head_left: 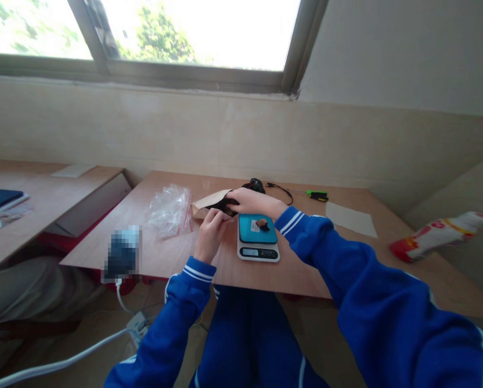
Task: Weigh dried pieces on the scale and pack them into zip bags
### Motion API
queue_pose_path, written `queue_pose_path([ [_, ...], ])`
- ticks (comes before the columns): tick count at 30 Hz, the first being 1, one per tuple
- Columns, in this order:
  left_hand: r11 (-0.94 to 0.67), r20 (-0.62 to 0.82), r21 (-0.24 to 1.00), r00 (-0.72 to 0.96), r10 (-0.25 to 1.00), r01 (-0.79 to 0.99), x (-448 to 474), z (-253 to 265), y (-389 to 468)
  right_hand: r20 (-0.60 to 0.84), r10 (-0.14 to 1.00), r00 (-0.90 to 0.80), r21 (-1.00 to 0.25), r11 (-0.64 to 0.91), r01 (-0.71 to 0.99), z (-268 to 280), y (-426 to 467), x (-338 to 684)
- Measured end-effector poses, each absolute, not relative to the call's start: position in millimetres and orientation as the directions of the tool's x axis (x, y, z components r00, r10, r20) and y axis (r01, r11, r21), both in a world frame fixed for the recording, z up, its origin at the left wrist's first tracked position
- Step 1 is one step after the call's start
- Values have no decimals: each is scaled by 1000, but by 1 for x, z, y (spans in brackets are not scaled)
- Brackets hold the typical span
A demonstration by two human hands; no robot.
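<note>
A brown paper bag (209, 202) lies on its side on the table, its dark mouth facing right. My left hand (211, 233) pinches the near edge of the bag's opening. The fingers of my right hand (257, 202) reach into the mouth of the bag, so their tips and anything they hold are hidden. Just below my right hand stands a small digital kitchen scale (247, 234) with a blue-green top and a white body. On its top rests a small brown and black piece (262, 224), too small to name.
Crumpled clear plastic bags (170, 207) lie left of the paper bag. Behind are a black coiled object (255, 185), a cable (279, 187) and green-and-black-handled tools (317, 195). A beige sheet (351, 219) and a red-and-white bottle (437, 237) are at right.
</note>
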State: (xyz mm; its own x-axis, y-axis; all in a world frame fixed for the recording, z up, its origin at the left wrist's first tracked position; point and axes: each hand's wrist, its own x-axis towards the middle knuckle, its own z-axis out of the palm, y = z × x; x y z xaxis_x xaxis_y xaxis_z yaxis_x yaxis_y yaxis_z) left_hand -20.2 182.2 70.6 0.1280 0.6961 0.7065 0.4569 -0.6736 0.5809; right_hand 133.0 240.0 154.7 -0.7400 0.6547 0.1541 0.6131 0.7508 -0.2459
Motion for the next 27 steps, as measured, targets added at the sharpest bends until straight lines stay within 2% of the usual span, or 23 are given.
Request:
queue_pose_path([
  [3,-684,714,578,131,688,445,-17,67,181,46,720,-692,-192,686,701,155,242,119],
  [6,-683,720,575,119,684,451,-16,65,181,-42,739,-672,-195,654,731,158,242,110],
  [8,-670,732,575,69,677,469,-17,64,181,-57,753,-655,-182,637,749,159,241,108],
  [11,-632,750,578,-31,661,516,-19,63,183,27,769,-639,-125,637,761,157,236,108],
  [16,-591,750,575,-74,658,566,-26,61,185,164,703,-692,-115,710,694,154,221,114],
  [19,-575,748,580,-99,656,577,-31,60,185,241,686,-686,-213,727,652,163,208,126],
  [21,-584,767,559,-100,634,589,-34,60,186,330,679,-655,-337,733,590,171,198,139],
  [25,-608,809,497,-77,583,619,-37,63,190,510,761,-400,-653,646,397,169,182,171],
  [27,-612,822,476,-74,564,632,-38,65,194,532,804,-266,-726,595,344,154,179,186],
])
